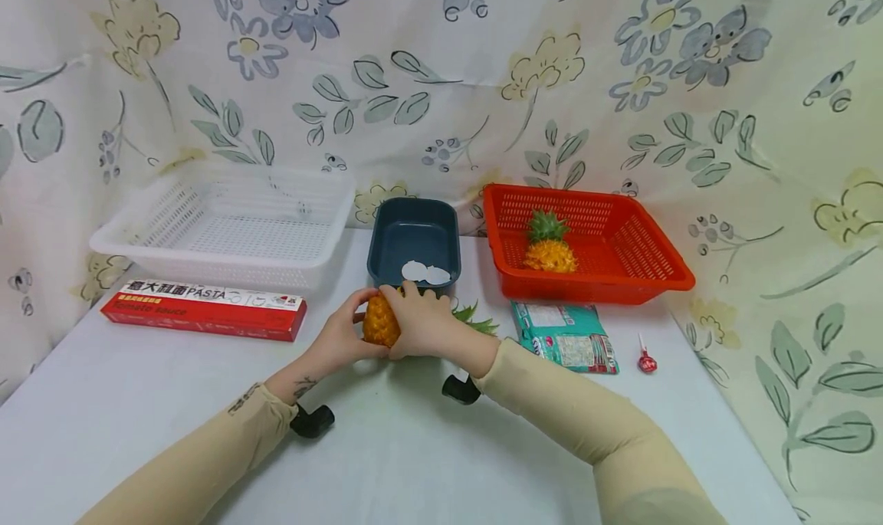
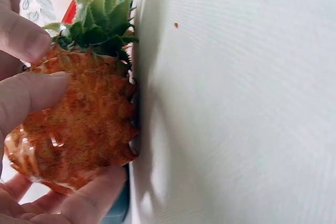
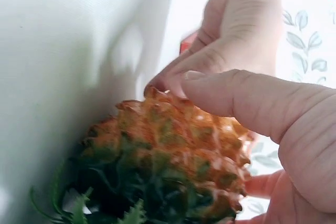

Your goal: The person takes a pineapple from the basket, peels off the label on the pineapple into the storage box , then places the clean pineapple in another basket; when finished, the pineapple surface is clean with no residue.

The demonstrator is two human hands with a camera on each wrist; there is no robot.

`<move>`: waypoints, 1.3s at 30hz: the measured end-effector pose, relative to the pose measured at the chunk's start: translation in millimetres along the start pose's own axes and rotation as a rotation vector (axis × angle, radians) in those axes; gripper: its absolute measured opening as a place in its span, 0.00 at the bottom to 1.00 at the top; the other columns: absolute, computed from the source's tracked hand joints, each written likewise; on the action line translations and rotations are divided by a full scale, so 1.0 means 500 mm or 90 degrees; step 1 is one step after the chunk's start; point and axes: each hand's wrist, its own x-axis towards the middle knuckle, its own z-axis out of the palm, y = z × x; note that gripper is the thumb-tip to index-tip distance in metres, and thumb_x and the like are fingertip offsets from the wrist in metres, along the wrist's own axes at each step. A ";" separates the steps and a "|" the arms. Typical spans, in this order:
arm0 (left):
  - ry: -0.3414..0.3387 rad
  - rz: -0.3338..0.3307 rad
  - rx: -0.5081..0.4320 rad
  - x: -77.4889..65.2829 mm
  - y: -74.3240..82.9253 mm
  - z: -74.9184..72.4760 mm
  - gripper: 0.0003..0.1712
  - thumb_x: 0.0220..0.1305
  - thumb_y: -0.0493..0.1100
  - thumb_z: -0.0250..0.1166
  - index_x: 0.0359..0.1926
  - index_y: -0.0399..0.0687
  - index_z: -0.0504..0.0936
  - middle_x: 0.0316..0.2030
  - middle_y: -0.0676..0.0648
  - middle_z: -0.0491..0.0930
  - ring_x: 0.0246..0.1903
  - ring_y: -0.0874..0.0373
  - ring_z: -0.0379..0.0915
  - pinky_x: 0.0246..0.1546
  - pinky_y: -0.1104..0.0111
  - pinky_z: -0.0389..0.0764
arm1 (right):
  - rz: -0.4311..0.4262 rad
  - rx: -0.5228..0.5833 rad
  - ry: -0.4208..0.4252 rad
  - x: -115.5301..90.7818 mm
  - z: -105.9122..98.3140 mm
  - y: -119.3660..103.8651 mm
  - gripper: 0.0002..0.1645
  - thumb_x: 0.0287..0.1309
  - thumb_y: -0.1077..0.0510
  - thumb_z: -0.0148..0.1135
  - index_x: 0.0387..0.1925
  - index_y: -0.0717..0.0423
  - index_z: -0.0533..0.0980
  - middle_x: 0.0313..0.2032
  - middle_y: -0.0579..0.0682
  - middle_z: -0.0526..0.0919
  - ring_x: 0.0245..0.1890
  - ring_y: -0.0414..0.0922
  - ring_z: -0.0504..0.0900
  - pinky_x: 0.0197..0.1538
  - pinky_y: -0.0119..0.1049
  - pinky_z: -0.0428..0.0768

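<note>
A pineapple (image 1: 381, 322) with orange skin lies on its side just above or on the table, its green crown (image 1: 476, 319) to the right. My left hand (image 1: 345, 331) grips its base end, thumb and fingers curled round it, as the left wrist view of the pineapple (image 2: 86, 114) shows. From above, my right hand (image 1: 429, 322) holds the same fruit nearer the crown and hides its middle. In the right wrist view both hands touch the pineapple (image 3: 178, 140). Directly behind stands a dark blue bin (image 1: 414, 226) with two white oval things (image 1: 425, 272) at its near end.
A white basket (image 1: 228, 268) stands at the back left, a red pasta box (image 1: 207, 310) before it. At the right, a red basket (image 1: 586, 283) contains another pineapple (image 1: 549, 255). A teal packet (image 1: 566, 337) and red lollipop (image 1: 647, 362) lie before it. Fabric hangs behind.
</note>
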 end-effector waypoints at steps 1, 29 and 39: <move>-0.006 -0.005 -0.002 -0.003 0.002 -0.002 0.53 0.42 0.40 0.76 0.67 0.49 0.54 0.67 0.41 0.55 0.59 0.35 0.62 0.49 0.52 0.77 | 0.000 -0.001 0.004 0.000 0.003 0.000 0.56 0.36 0.37 0.72 0.67 0.41 0.55 0.57 0.54 0.67 0.47 0.55 0.72 0.47 0.52 0.72; 0.566 -0.238 -0.538 -0.049 0.008 -0.317 0.57 0.49 0.49 0.71 0.65 0.69 0.35 0.53 0.58 0.49 0.50 0.64 0.58 0.33 0.74 0.80 | 0.012 -0.034 0.031 0.006 0.027 -0.007 0.52 0.42 0.38 0.70 0.66 0.43 0.54 0.53 0.53 0.68 0.44 0.54 0.72 0.44 0.49 0.72; 0.529 -0.348 -0.801 -0.031 -0.043 -0.382 0.63 0.46 0.45 0.73 0.59 0.85 0.29 0.56 0.66 0.48 0.59 0.62 0.52 0.48 0.65 0.78 | 0.013 -0.030 0.040 0.004 0.032 -0.008 0.51 0.42 0.39 0.69 0.65 0.43 0.54 0.53 0.53 0.68 0.45 0.54 0.72 0.45 0.49 0.73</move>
